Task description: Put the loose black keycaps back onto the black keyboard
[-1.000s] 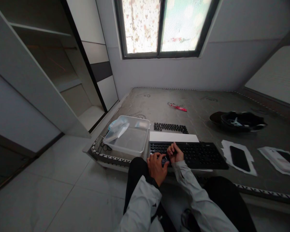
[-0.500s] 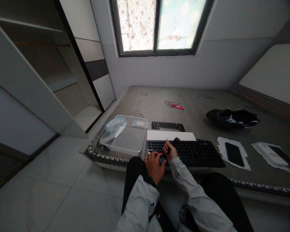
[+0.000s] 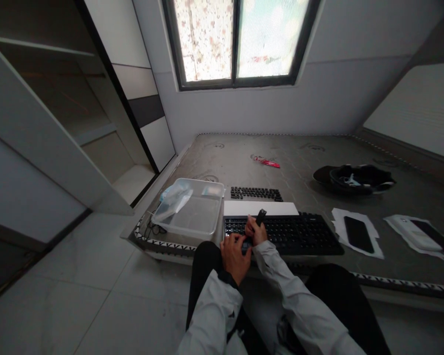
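A black keyboard [image 3: 303, 235] lies near the front edge of the mattress, with some bare spots among the keys at its left end. My right hand [image 3: 257, 231] is closed round a slim black tool [image 3: 261, 215], whose upper end sticks up from the fist. Its lower end is hidden by my fingers. Bent over the keyboard's left front corner, my left hand [image 3: 237, 256] has its thumb and fingers apart, touching the keys close to my right hand. Behind the keyboard, loose black keycaps [image 3: 257, 194] stand in rows on the mattress.
A white flat strip [image 3: 261, 208] lies behind the keyboard. Left of it stands a clear plastic tub [image 3: 196, 212] with plastic bags inside. A dark cap [image 3: 355, 178], a black phone [image 3: 358, 233] on white wrapping and a red packet [image 3: 268, 161] lie on the mattress [image 3: 237, 148].
My right hand has shifted slightly left, and the black tool has tipped more upright. My left hand stays at the keyboard's left corner. The view has moved a little.
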### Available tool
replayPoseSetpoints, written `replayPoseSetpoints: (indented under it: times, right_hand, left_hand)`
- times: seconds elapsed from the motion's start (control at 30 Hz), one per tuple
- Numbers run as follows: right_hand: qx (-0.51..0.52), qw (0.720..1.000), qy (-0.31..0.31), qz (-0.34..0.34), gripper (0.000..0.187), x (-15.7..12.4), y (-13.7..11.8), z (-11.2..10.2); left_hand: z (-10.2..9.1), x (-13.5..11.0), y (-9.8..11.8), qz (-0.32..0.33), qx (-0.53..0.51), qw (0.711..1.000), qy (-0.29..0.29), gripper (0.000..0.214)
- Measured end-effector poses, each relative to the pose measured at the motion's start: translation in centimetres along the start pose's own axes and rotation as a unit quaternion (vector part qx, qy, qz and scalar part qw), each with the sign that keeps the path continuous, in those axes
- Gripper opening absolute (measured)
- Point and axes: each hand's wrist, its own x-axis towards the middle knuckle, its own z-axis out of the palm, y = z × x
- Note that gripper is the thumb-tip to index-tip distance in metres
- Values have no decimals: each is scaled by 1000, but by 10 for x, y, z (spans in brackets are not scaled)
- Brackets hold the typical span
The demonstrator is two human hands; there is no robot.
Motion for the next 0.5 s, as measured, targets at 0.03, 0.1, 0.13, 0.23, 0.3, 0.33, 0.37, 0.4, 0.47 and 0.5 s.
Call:
replayPoseSetpoints:
  times: [0.03, 0.1, 0.13, 0.23, 0.3, 0.33, 0.37, 0.4, 0.47, 0.5]
  right_hand:
    - [-12, 1000, -6, -2, 55, -1, 1, 1]
    - [-42, 999, -17, -3, 55, -2, 2, 2]
    - [-59, 998, -21, -5, 55, -3, 2, 3]
    - [-110, 993, -27, -16, 52, -4, 4, 3]
    - [-138, 990, -24, -30, 52, -6, 4, 3]
    - [-148, 988, -21, -39, 52, -7, 5, 3]
    - [-157, 986, -17, -48, 53, -9, 5, 2]
    - [-164, 985, -14, -58, 53, -10, 5, 1]
    - [-175, 982, -11, -77, 53, -15, 6, 0]
    - [-181, 980, -11, -86, 53, -17, 7, -1]
  left_hand:
    - [0, 0, 0, -1, -2, 1000, -2, 24]
    - [1, 0, -1, -4, -4, 1000, -7, 20]
    - [2, 0, -2, -4, -3, 1000, -11, 19]
    - [3, 0, -2, -11, 0, 1000, -18, 20]
    - [3, 0, -2, -16, 0, 1000, -24, 21]
    - [3, 0, -1, -18, 0, 999, -28, 21]
    - [3, 0, -1, -20, 0, 999, -30, 21]
    - [2, 0, -1, -22, 2, 999, -31, 21]
    - [2, 1, 0, -27, 5, 999, -29, 22]
    - [2, 1, 0, -29, 7, 999, -27, 22]
